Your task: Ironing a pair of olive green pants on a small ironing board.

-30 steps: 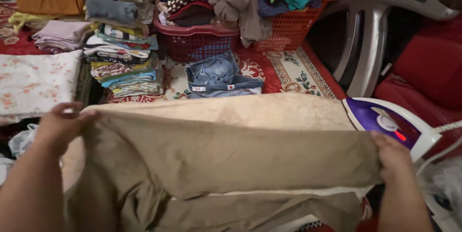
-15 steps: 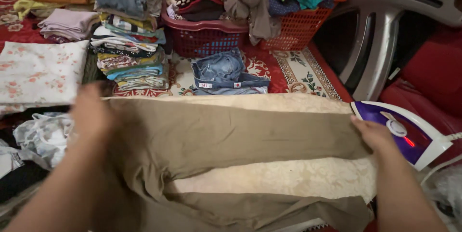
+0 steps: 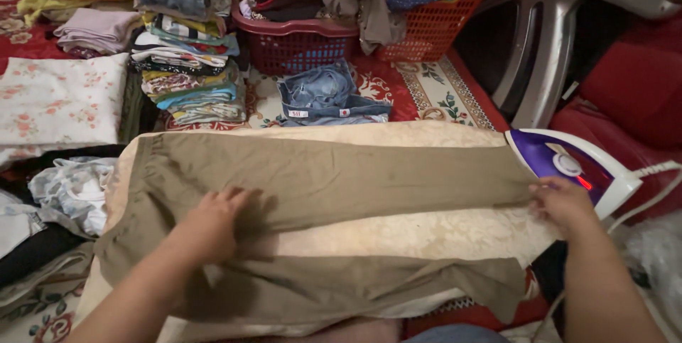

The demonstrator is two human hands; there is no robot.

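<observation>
Pinching the hem end of the khaki trousers (image 3: 320, 186) with my right hand (image 3: 565, 204), I press my flat, open left hand (image 3: 209, 226) near the crotch, on the cream ironing pad (image 3: 426, 240). Smoothing outward evenly, keeping the leg taut, should flatten wrinkles best.

Cream padded board (image 3: 440, 233) w/ khaki trousers (image 3: 334, 183) flat on it.

We see a pair of khaki cotton trousers (image 3: 334, 183) spread flat on a cream patterned ironing pad (image 3: 426, 233). Our left hand (image 3: 209, 226) presses on the cloth near the crotch, and our right hand (image 3: 561, 204) holds the leg end, just beside a purple and white iron (image 3: 572, 169).
</observation>
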